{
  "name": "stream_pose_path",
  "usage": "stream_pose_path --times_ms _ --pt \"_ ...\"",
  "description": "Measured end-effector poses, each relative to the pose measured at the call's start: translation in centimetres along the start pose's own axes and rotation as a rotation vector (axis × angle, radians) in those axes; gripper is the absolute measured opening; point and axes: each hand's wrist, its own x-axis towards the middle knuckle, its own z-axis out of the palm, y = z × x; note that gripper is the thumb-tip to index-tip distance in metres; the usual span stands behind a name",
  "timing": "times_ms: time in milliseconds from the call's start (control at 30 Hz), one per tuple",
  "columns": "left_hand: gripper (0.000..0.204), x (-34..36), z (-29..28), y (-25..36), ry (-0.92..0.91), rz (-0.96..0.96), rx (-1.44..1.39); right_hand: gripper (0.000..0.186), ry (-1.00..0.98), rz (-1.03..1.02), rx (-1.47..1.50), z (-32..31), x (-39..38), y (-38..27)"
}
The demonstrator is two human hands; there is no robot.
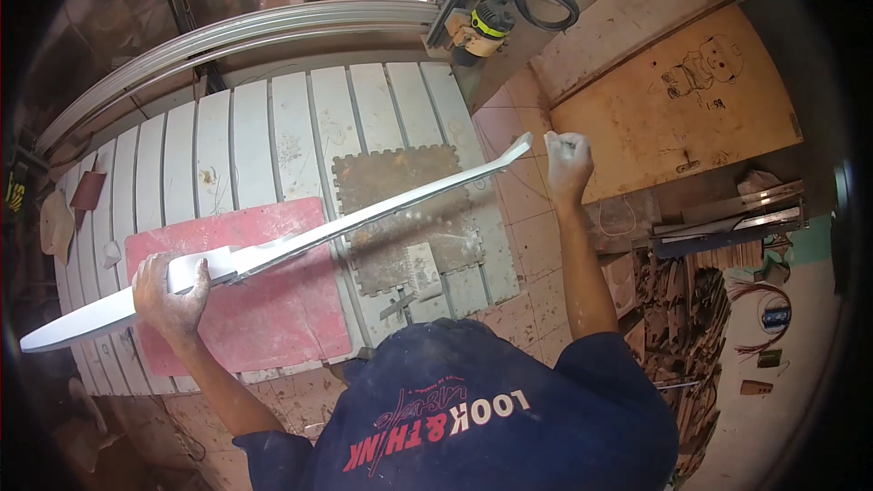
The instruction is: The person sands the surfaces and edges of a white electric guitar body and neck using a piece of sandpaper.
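Observation:
A long white paddle-shaped piece point(364, 215) slants across the bench, from the lower left up to the right. Its left end is a broad, tapering blade, with a raised block beside my hand. From there a slim shaft runs to a bent, flared tip. My left hand point(173, 295) is closed around the piece at the block, its fingers dusted white. My right hand point(570, 164) is held just right of the flared tip, apart from it, with its fingers curled closed. Whatever those fingers may hold is hidden. Under the piece lie a pink mat point(264, 318) and a dirty grey-brown mat point(409, 164).
The slatted white bench point(214, 141) sits below a metal gantry rail point(273, 27) carrying a spindle motor point(486, 23). A wooden board point(655, 118) with a drawing stands at right. Stacked scraps point(682, 327) lie on the right. Small metal bits point(397, 306) sit near the bench's front edge.

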Motion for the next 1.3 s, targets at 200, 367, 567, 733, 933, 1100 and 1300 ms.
stream_pose_path --times_ms 200,367,567,733,933,1100,1300 --pt "0.031 0.3 0.0 0.1 -0.067 -0.028 -0.009 0.019 -0.204 -0.391 -0.099 1.8 -2.2 1.2" --pt "0.030 -0.1 -0.1 -0.1 -0.053 -0.003 -0.016 0.021 -0.302 -0.436 -0.249 2.0 -2.3 0.7" --pt "0.030 -0.4 -0.1 0.3 0.001 0.016 -0.009 0.017 -0.256 -0.559 -0.266 2.5 -2.6 2.0" --pt "0.030 -0.1 -0.2 0.6 -0.005 0.001 -0.019 0.021 -0.389 -0.236 -0.290 3.1 -1.2 1.4" --pt "0.030 -0.4 -0.3 0.5 -0.002 0.000 -0.008 0.021 -0.552 -0.119 -0.354 2.3 -0.9 0.6" --pt "0.031 -0.2 -0.1 0.3 0.024 0.019 -0.019 0.022 -0.439 -0.485 -0.188 1.8 -1.9 2.3" --pt "0.033 0.2 0.1 0.3 0.004 -0.027 -0.002 0.019 -0.364 0.019 0.067 3.0 -0.1 4.4"
